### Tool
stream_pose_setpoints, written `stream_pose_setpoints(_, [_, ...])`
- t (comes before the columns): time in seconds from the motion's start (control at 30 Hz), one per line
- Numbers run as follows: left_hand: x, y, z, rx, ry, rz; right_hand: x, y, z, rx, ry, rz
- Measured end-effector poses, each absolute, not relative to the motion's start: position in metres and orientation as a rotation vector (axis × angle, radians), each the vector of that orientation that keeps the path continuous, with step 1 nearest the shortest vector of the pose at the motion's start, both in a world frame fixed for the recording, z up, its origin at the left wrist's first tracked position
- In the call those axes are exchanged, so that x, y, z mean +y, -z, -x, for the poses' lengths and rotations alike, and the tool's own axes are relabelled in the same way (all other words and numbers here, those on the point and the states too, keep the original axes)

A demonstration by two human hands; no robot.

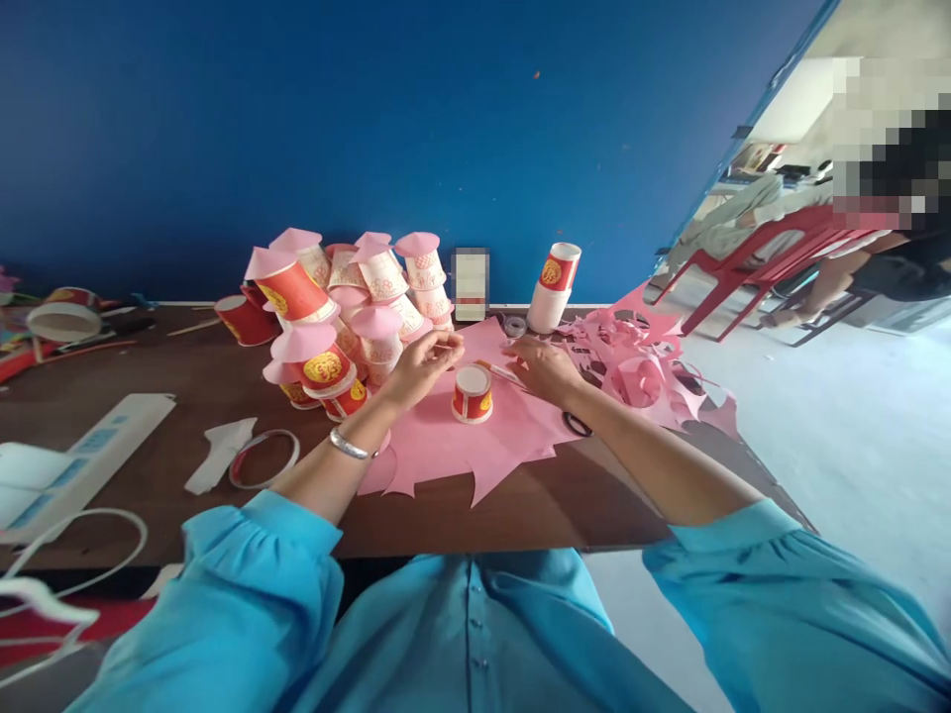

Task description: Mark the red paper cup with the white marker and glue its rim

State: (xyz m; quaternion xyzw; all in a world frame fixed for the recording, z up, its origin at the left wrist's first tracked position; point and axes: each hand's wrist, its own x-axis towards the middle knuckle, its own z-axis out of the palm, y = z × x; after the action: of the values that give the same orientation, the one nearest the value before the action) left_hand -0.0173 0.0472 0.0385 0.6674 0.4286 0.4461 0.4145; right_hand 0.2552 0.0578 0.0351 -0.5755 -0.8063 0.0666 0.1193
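Note:
An upside-down red paper cup (473, 394) with yellow print and a white base stands on a pink paper sheet (438, 446) in front of me. My left hand (425, 364) hovers to the cup's upper left, its thumb and fingers drawn together; anything between them is too small to make out. On the other side, my right hand (546, 368) is curled with fingertips pointing at the left hand, and its grip is unclear. A thin pen-like item (499, 372) lies by the right fingers, partly hidden. A tape roll (514, 326) sits just beyond them.
Stacked cups with pink paper cone tops (323, 368) crowd the left. Upright cups (554, 287) stand against the blue wall. Pink paper scraps (639, 361) pile up at right. A black loop handle (577, 425), white ring (265, 459) and power strip (93, 460) lie around. A person sits at far right.

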Motion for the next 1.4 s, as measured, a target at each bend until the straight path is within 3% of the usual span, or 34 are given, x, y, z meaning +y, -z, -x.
stream_pose_setpoints(0.13, [0.065, -0.021, 0.001, 1.088, -1.159, -1.472, 0.086, -0.053, -0.259, -2.263, -0.104, 1.883])
stream_pose_setpoints(0.43, [0.061, 0.006, 0.001, 1.101, -1.002, -1.434, 0.085, -0.036, -0.262, -2.374, -0.060, 1.947])
stream_pose_setpoints(1.03, [0.057, 0.007, 0.002, 1.050, -0.960, -1.417, 0.096, -0.038, -0.287, -2.261, -0.041, 2.122])
stream_pose_setpoints(1.2, [0.056, 0.010, 0.003, 1.106, -1.027, -1.451, 0.086, -0.038, -0.279, -2.176, -0.018, 1.983])
stream_pose_setpoints(1.27, [0.055, 0.009, 0.003, 1.107, -1.066, -1.452, 0.084, -0.037, -0.272, -2.113, -0.167, 1.744])
stream_pose_setpoints(1.4, [0.051, 0.003, 0.004, 1.050, -1.269, -1.408, 0.081, -0.038, -0.256, -1.926, -0.809, 1.136])
